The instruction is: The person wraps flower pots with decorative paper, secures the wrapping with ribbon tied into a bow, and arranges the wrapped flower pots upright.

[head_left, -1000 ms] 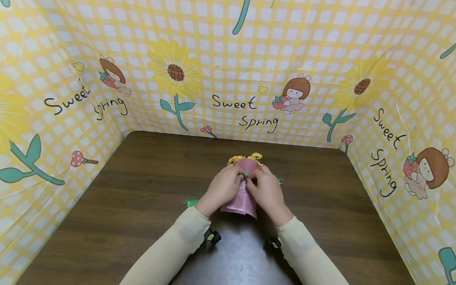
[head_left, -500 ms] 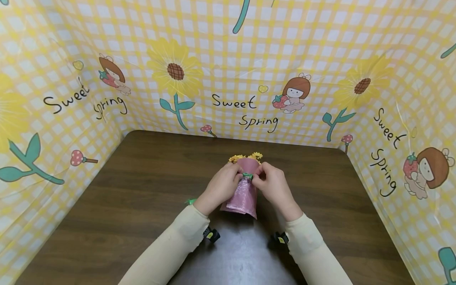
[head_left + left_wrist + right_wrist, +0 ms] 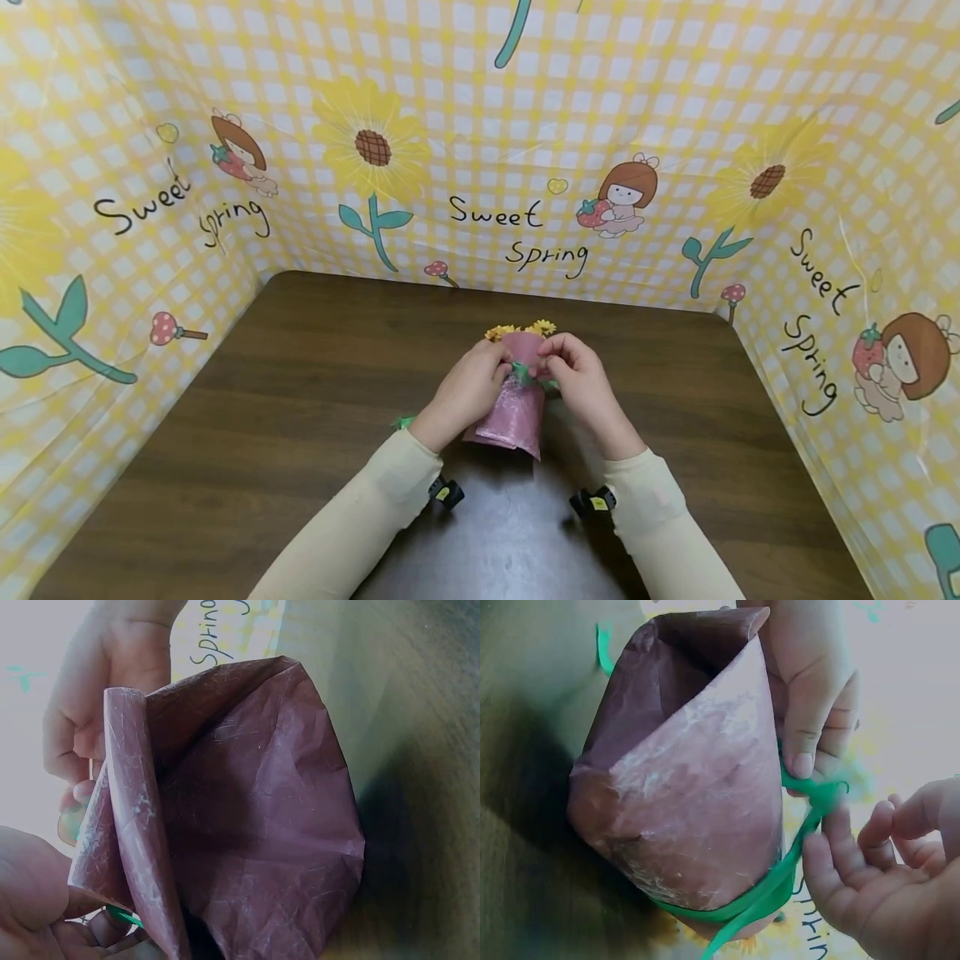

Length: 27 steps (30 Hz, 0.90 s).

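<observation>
A pink paper wrap [image 3: 513, 412], flared toward me, lies on the table with small yellow flowers [image 3: 543, 327] showing beyond its far end. Round its narrow waist runs a green ribbon [image 3: 757, 900], knotted or looped at the front. My left hand [image 3: 471, 383] grips the waist from the left, its thumb pressing the ribbon by the knot. On the right, my right hand [image 3: 585, 383] has curled fingers at the ribbon and seems to pinch it; the exact hold is partly hidden. In the left wrist view the paper's open end [image 3: 255, 802] hides most of the ribbon.
A green piece [image 3: 403, 422] lies on the dark wooden table [image 3: 315, 358], beside the left wrist. Yellow checked cloth [image 3: 480, 133] with printed flowers stands round the back and sides. Each wrist wears a black camera [image 3: 448, 493].
My right hand has moved right, away from the left hand, drawing ribbon outward, then slightly up. My left hand has stayed at the wrap's waist.
</observation>
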Available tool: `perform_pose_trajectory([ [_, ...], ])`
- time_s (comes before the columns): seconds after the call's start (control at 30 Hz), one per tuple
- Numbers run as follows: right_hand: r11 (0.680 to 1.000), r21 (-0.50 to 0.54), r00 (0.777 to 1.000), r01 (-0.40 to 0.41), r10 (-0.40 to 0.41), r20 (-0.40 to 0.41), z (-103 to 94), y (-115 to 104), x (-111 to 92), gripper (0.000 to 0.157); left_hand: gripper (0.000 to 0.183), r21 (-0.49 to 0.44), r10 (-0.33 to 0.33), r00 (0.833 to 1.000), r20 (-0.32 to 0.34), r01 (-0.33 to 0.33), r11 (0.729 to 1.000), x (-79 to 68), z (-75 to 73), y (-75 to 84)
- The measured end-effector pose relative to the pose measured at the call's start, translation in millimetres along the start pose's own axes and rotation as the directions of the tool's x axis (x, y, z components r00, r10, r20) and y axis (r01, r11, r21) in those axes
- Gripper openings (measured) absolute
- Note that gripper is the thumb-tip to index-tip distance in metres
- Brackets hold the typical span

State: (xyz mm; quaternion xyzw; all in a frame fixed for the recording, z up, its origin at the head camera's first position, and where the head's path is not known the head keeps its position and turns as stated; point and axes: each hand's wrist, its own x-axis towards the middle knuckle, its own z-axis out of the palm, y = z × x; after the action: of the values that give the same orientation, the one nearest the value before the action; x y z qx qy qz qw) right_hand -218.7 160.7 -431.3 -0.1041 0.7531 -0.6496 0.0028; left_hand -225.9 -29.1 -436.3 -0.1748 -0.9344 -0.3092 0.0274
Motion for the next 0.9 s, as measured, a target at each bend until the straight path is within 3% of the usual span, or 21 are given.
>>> perform_pose_trajectory([
  [0.1,0.999,-0.027,0.998,-0.024,0.026,0.052,-0.9,-2,-1,0.013,0.008,-0.003,0.013,1.0,0.002,-0.013,1.0,0.1,-0.6,0.1],
  [0.17,0.978,-0.205,0.996,0.026,-0.007,0.094,-1.7,-2,-2,0.012,0.008,-0.006,0.027,1.0,0.002,-0.027,1.0,-0.4,-1.1,0.3],
  [0.23,0.904,-0.411,0.988,0.115,-0.061,0.142,-2.6,-3,-4,0.012,0.008,-0.004,0.039,0.999,0.002,-0.039,0.999,-0.7,-1.2,0.4],
  [0.3,0.788,-0.58,0.975,0.207,-0.118,0.188,-4.0,-5,-5,0.013,0.008,-0.006,0.045,0.999,0.003,-0.045,0.999,-1.0,-1.6,0.8],
  [0.33,0.735,-0.632,0.967,0.246,-0.136,0.217,-4.9,-6,-7,0.013,0.008,-0.007,0.047,0.999,0.006,-0.047,0.999,-1.1,-1.8,0.8],
  [0.4,0.661,-0.685,0.949,0.305,-0.153,0.276,-6.5,-7,-8,0.01,0.008,-0.009,0.047,0.999,0.008,-0.047,0.999,-0.9,-1.8,1.0],
  [0.5,0.574,-0.729,0.926,0.372,-0.176,0.334,-8.3,-5,-9,0.012,0.009,-0.02,0.051,0.999,0.007,-0.051,0.999,-0.2,-1.8,0.3],
  [0.57,0.546,-0.738,0.917,0.396,-0.194,0.348,-9.4,-3,-8,0.011,0.008,-0.037,0.052,0.999,0.004,-0.052,0.998,0.5,-1.9,-0.8],
  [0.63,0.585,-0.709,0.918,0.395,-0.211,0.337,-11.5,-2,-7,0.01,0.008,-0.062,0.049,0.999,0.009,-0.049,0.997,1.4,-2.6,-2.4],
  [0.8,0.803,-0.508,0.946,0.313,-0.212,0.247,-22.7,-8,-6,0.005,0.007,-0.124,0.027,0.999,0.035,-0.023,0.992,3.3,-5.5,-5.6],
  [0.9,0.873,-0.418,0.963,0.252,-0.185,0.194,-30.5,-15,-6,0.004,0.006,-0.146,0.024,0.999,0.04,-0.018,0.989,4.0,-7.5,-6.9],
])
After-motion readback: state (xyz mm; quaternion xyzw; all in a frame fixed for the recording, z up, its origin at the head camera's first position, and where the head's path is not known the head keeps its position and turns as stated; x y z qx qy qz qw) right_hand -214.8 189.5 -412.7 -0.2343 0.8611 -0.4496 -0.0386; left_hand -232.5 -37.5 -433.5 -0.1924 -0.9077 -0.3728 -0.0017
